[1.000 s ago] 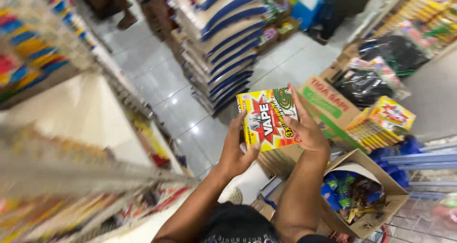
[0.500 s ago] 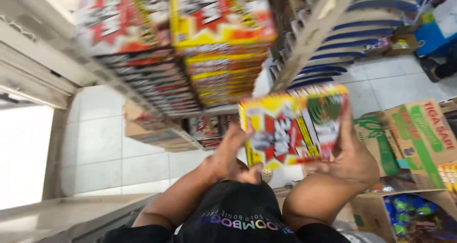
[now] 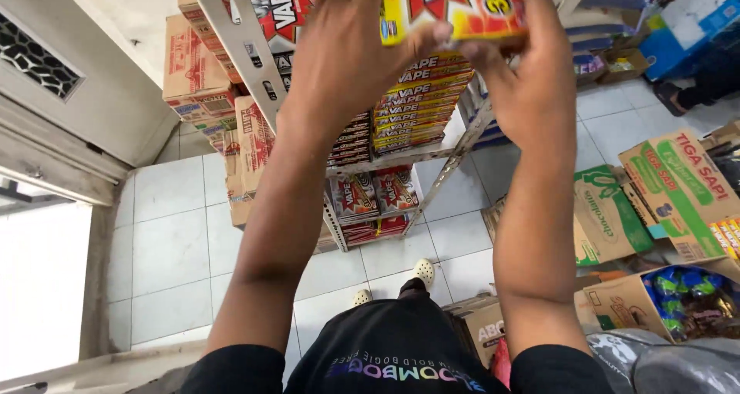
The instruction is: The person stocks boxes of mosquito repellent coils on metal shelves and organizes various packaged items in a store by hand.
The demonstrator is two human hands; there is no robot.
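While both arms reach up over the metal shelf rack, the left hand and the right hand share one flat red-and-yellow carton, which sits at the very top of the view, directly above the stack of like cartons on the upper shelf. The left grip is clenched on the carton's near left edge, thumb underneath and pressing up against its lower rim, fingers spread over the top face. The right grip is wrapped round the carton's right end, fingers curled over the far side; how far they reach is cut off by the frame, so I can only say they seem to close on it. Held from both ends like this, the carton stays level and square to the pile beneath, its long side running along the shelf's front edge.

Darker cartons are stacked just beside the yellow pile toward the rack's left upright. On the lower shelf stand two upright packs of the same kind. Brown shipping boxes are piled against the wall at the rack's left side. On the tiled floor to the right lie opened cardboard boxes, one holding blue and green wrapped goods. The person's light shoes show on the tiles below the rack.
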